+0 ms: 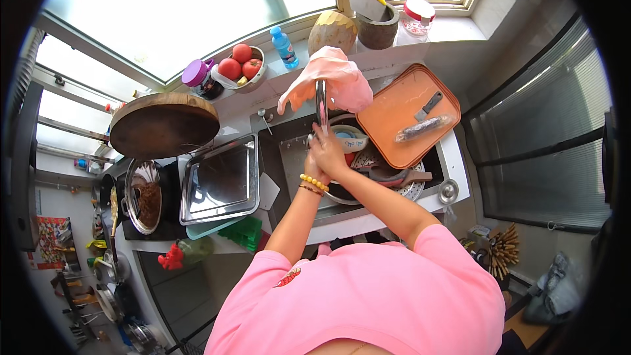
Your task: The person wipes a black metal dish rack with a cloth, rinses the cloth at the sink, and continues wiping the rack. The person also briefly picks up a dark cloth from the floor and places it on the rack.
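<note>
My right hand (329,155) lies against my left hand (315,170) beneath the tip of a chrome faucet (321,101), above a stainless steel sink (294,158). Much of the left hand is hidden behind the right, and nothing held shows between them. A yellow bead bracelet (314,182) and a thinner dark one circle my left wrist. Draped over the faucet is what looks like a pink rubber glove (347,79). Just right of my hands, a bowl with blue bow prints (356,144) sits in the sink, above a perforated steel colander (414,191).
An orange cutting board (387,130) leans across the sink's right side, bearing a dark-handled blade (432,103) and a plastic-wrapped roll (425,128). To the left are a steel tray (217,182), a round wooden chopping block (165,128) and a lidded pan (145,202). Tomatoes (230,68) sit on the windowsill.
</note>
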`<control>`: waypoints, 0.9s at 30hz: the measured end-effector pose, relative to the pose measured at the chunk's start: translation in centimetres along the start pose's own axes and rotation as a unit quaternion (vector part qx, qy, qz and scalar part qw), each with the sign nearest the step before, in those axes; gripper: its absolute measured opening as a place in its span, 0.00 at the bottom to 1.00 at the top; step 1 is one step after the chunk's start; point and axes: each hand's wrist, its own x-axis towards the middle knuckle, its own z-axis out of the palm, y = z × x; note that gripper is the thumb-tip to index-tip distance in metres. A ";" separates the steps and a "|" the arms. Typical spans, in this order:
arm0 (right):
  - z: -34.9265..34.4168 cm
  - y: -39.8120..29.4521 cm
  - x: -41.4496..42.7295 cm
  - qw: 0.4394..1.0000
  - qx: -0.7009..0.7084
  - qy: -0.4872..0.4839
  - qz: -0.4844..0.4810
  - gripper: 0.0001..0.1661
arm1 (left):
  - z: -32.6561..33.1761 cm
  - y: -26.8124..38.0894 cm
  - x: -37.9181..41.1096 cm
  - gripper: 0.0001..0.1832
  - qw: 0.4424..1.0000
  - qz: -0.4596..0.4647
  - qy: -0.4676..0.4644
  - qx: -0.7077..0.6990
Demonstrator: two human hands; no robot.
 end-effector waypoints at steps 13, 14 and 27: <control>-0.9 4.6 2.5 0.995 -0.037 0.091 0.028 0.30 | 8.0 -1.5 0.1 0.23 0.977 -0.042 0.186 0.097; -0.8 4.0 1.6 0.997 -0.019 0.061 0.038 0.30 | 7.0 -1.2 -0.1 0.23 0.977 -0.047 0.188 0.090; -0.2 2.5 -1.1 1.000 -0.001 0.016 0.027 0.29 | 1.9 0.9 0.4 0.22 0.986 -0.070 0.144 0.050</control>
